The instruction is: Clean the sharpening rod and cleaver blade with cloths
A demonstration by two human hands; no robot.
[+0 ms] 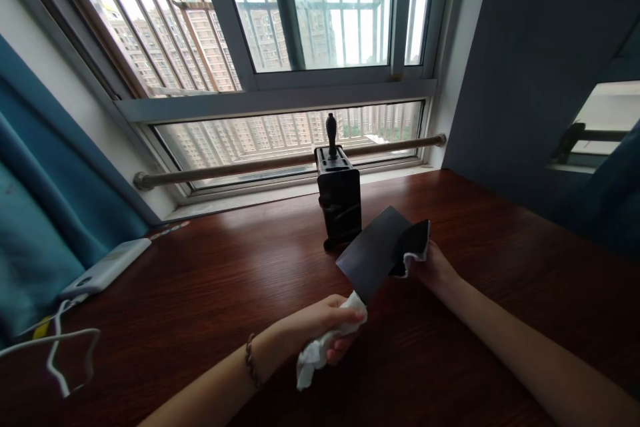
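Two bare forearms [520,340] lie nearest. The left hand [336,327] grips, through crumpled white tissue [315,355], the near end of a broad dark-grey rectangular blade [373,248], slanting away rightward above the reddish-brown wooden worktop [240,253]. The right hand [436,268] clutches a black, white-edged cloth [416,241] at its right side. Toward the far edge stands a black block [343,205]; room opens rightward.

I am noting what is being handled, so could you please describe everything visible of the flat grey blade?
The flat grey blade is broad, roughly rectangular and smooth, metallic-looking with a dull sheen. It slants over the brown table, in front of the black holder; whether it touches either is unclear. Its near end meets the white tissue gripped in the left hand, which hides any handle. At its right side, the right hand holds a black cloth that covers part of it.
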